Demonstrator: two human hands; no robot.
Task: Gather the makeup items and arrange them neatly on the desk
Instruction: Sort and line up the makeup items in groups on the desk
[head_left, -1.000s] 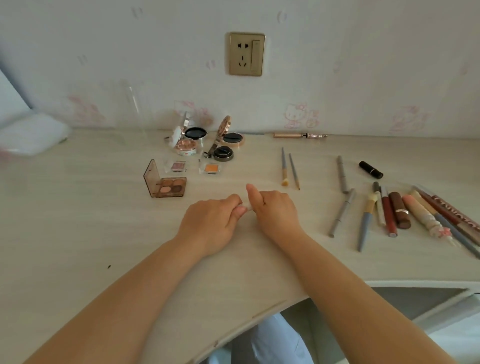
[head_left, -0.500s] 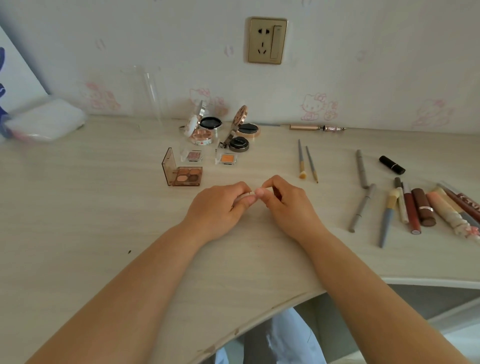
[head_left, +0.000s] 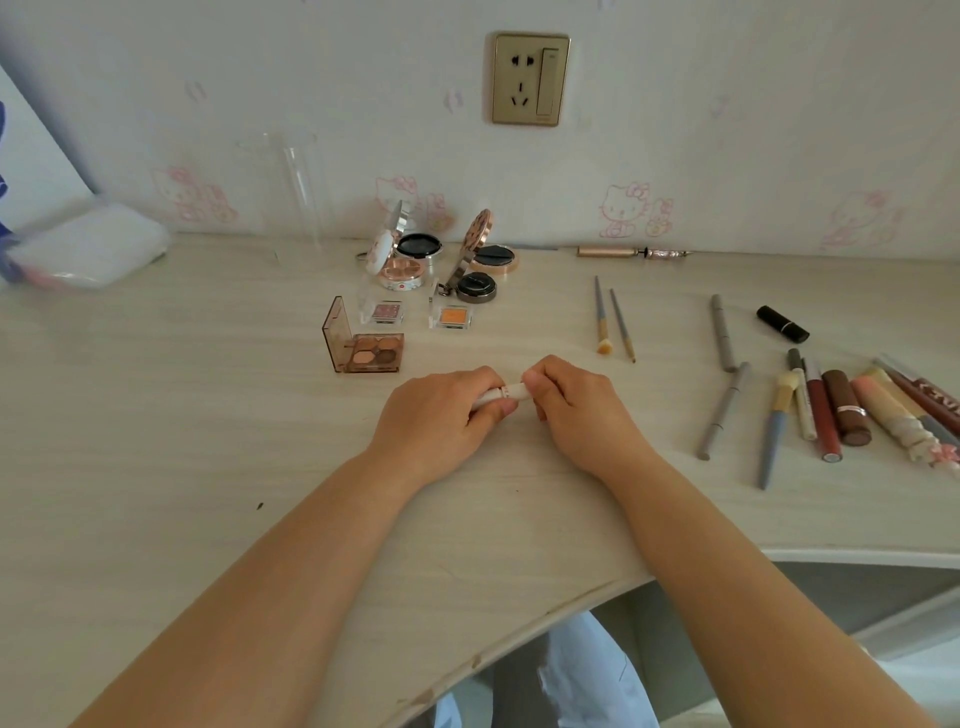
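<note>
- Two bare forearms reach up from the bottom of the frame over the pale wood-grain desk (head_left: 156, 415), meeting just below centre.
- Left hand (head_left: 441, 415) has its fingers curled closed around one end of a small white cylindrical tube (head_left: 501, 395); right hand (head_left: 576, 400) pinches the other end with thumb and fingertips, so the tube spans between both hands just above the desk surface.
- Right of the hands, at the middle right edge of the frame, lies a fanned group of stick items: two grey pencils (head_left: 723, 410), a blue-handled brush (head_left: 775, 431), a dark red lip-gloss tube (head_left: 822, 415) and a brown lipstick (head_left: 848, 410), close together, some touching.
- Just above the hands, left of centre, an open brown transparent eyeshadow palette (head_left: 369, 353) stands with its lid upright.
- Beyond it sit two small clear single-shade pans, one pink (head_left: 387, 312), one orange (head_left: 451, 317).
- Two thin grey-handled brushes (head_left: 613, 322) lie side by side, centre right; a black lipstick (head_left: 782, 323) lies farther right.
- Several round compacts (head_left: 415, 254) with raised lids cluster near the wall, above centre.
- On the wall at top centre sits a gold power socket (head_left: 530, 78).
</note>
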